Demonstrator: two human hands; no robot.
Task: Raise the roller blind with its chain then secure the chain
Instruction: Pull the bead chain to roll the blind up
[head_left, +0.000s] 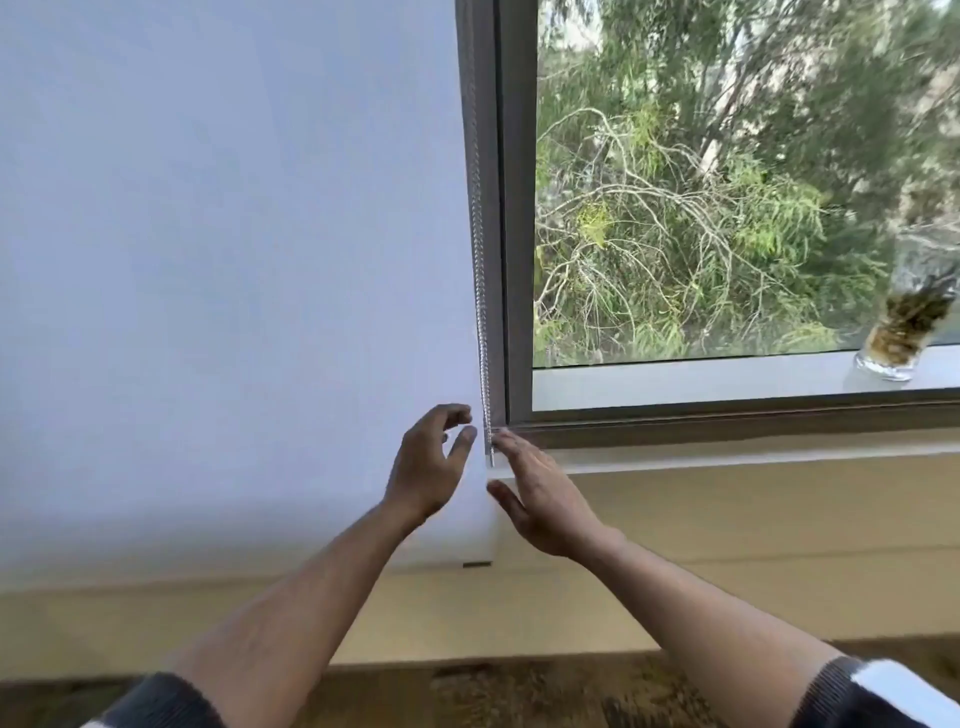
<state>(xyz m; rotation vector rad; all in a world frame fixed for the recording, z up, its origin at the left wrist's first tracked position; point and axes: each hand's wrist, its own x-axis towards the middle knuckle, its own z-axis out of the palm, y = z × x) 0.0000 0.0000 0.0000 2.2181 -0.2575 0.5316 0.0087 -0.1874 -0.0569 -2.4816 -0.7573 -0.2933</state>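
A white roller blind (234, 260) hangs fully down over the left window pane, its bottom bar below sill level. Its metal bead chain (480, 291) runs straight down the blind's right edge, along the grey window frame (514, 208), and ends near the sill. My left hand (428, 467) is open in front of the blind, fingers curled and spread just left of the chain's lower end. My right hand (540, 499) is open too, fingertips touching or nearly touching the chain's bottom from the right. Neither hand grips the chain.
A clear glass jar (909, 317) with plant roots stands on the window ledge at far right. The white sill (727, 457) runs rightward from the hands, with a beige wall (727, 545) below and a wooden floor at the bottom. Trees show through the uncovered pane.
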